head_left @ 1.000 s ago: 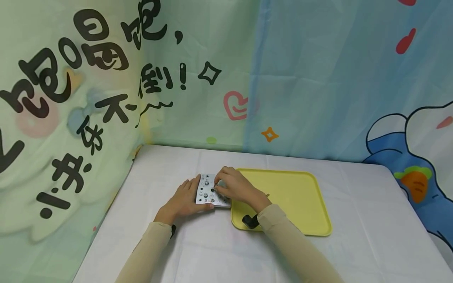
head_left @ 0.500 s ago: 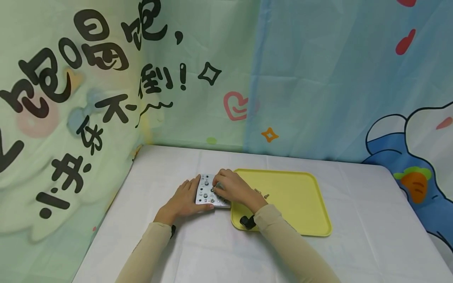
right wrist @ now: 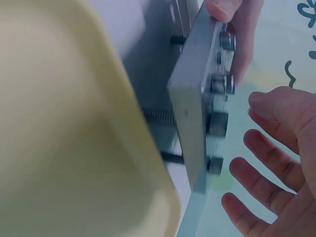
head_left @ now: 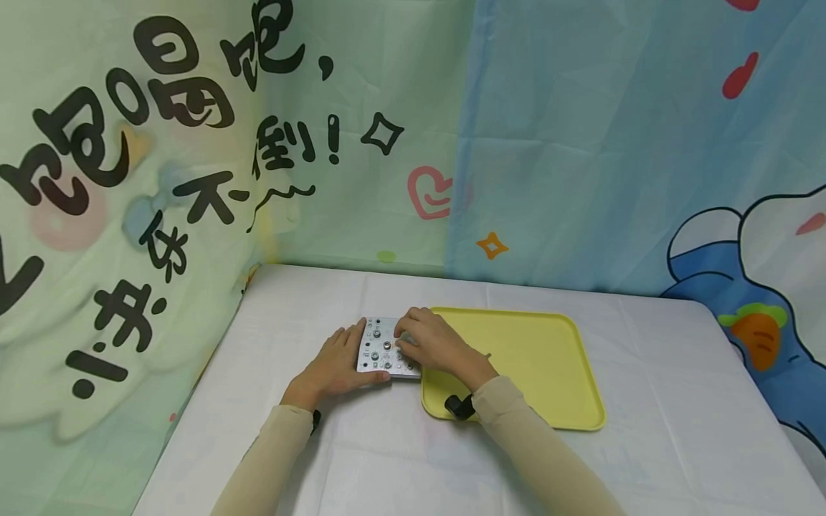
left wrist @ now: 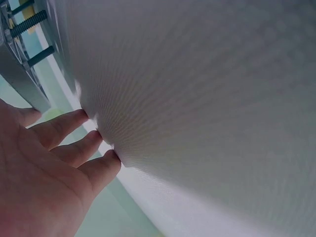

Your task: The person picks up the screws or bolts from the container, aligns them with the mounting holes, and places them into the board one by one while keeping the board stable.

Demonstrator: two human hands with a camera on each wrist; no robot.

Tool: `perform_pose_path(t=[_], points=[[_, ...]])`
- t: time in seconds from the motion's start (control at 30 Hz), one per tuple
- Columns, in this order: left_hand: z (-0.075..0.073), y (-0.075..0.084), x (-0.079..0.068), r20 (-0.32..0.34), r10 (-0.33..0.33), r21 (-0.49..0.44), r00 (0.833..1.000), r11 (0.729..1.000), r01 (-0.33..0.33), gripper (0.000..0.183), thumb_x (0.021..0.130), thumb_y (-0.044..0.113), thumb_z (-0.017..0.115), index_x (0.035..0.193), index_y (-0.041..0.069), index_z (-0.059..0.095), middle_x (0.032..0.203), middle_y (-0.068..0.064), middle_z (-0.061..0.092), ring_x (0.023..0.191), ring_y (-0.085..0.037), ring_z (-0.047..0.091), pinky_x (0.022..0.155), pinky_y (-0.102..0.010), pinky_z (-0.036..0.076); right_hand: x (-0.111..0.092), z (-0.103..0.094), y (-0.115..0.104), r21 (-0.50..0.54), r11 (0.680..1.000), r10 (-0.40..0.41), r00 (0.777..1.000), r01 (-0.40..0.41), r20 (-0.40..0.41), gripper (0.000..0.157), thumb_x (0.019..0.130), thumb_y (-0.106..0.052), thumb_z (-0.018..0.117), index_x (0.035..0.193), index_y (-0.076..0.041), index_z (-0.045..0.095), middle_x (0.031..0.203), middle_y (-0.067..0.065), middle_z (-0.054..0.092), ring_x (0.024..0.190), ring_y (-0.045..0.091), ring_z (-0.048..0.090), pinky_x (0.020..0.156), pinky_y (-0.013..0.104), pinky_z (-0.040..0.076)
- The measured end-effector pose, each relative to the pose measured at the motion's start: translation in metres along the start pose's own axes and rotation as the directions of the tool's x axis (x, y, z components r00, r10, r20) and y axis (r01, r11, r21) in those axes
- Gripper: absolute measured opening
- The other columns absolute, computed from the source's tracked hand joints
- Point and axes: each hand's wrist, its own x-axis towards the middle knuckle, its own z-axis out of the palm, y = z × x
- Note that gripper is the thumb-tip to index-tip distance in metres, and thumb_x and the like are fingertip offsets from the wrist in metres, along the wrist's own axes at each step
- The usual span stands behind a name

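Observation:
A silver metal plate (head_left: 381,338) with several bolts through it lies on the white table, bolt heads up. My left hand (head_left: 332,362) holds it along its left side and front edge, thumb at the front. In the left wrist view, the other fingertips (left wrist: 101,136) touch the tablecloth. Over the plate's right part hovers my right hand (head_left: 434,340). The right wrist view shows its loosely bent fingers (right wrist: 261,182) apart from the bolt heads (right wrist: 217,123), with nothing visible between thumb and index finger. Threaded bolt shafts (right wrist: 160,116) stick out beneath the plate.
A yellow tray (head_left: 535,365) stands right beside the plate, under my right wrist. The tip of a small metal piece (head_left: 488,355) shows on it, mostly hidden by the wrist. Printed cloth walls (head_left: 361,215) rise behind and left of the table (head_left: 665,401).
Earlier my right fingers pinched a bolt at the plate's middle. They have let go and moved slightly right, so that bolt head now shows. My left hand has stayed put.

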Motion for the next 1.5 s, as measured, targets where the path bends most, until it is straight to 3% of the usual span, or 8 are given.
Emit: perform_pose_path(t=[0.4,0.67,0.9,1.13,1.5], points=[[-0.001,0.0,0.0,-0.004,-0.029,-0.003,1.0,1.0,0.029,0.121,0.076,0.073,0.07,0.162,0.01,0.012,0.159,-0.023,0.028,0.147,-0.041,0.02,0.12,-0.049,0.021,-0.034,-0.018,0.029,-0.001,1.0,-0.004,0.995,0.004,-0.097,0.007,0.094,-0.014,0.072,0.1,-0.01,0.071,0.106,0.005,0.062,0.104,0.028,0.058,0.092,0.046,0.049],[-0.004,0.003,-0.001,-0.009,-0.011,0.001,1.0,1.0,0.011,0.119,0.078,0.069,0.071,0.161,0.008,0.012,0.158,-0.024,0.028,0.147,-0.042,0.021,0.12,-0.05,0.02,-0.06,-0.025,0.053,0.014,0.999,0.051,0.989,-0.05,-0.137,0.01,0.092,-0.011,0.073,0.1,-0.008,0.071,0.104,0.006,0.062,0.104,0.031,0.059,0.091,0.05,0.05],[-0.004,0.004,-0.002,-0.013,-0.011,-0.011,1.0,1.0,0.011,0.119,0.078,0.07,0.071,0.161,0.008,0.013,0.158,-0.024,0.029,0.146,-0.043,0.021,0.119,-0.052,0.02,-0.084,-0.03,0.071,0.064,0.99,0.135,0.981,-0.127,-0.14,0.009,0.092,-0.008,0.072,0.1,-0.006,0.07,0.104,0.007,0.061,0.105,0.034,0.057,0.089,0.052,0.049],[-0.002,0.002,-0.002,-0.003,-0.015,-0.014,1.0,1.0,0.015,0.12,0.077,0.072,0.07,0.161,0.008,0.012,0.158,-0.025,0.028,0.147,-0.043,0.02,0.119,-0.052,0.021,-0.102,-0.029,0.087,0.064,0.986,0.164,0.977,-0.156,-0.138,0.01,0.09,-0.003,0.073,0.1,-0.004,0.07,0.102,0.008,0.061,0.1,0.033,0.058,0.084,0.049,0.051],[0.0,0.003,-0.001,0.004,-0.021,-0.01,1.0,1.0,0.021,0.121,0.077,0.072,0.07,0.162,0.009,0.012,0.159,-0.024,0.027,0.147,-0.042,0.019,0.12,-0.051,0.02,-0.111,-0.02,0.097,0.086,0.98,0.183,0.981,-0.178,-0.06,0.01,0.091,-0.006,0.073,0.1,-0.012,0.073,0.103,0.005,0.06,0.101,0.031,0.055,0.085,0.05,0.049]])
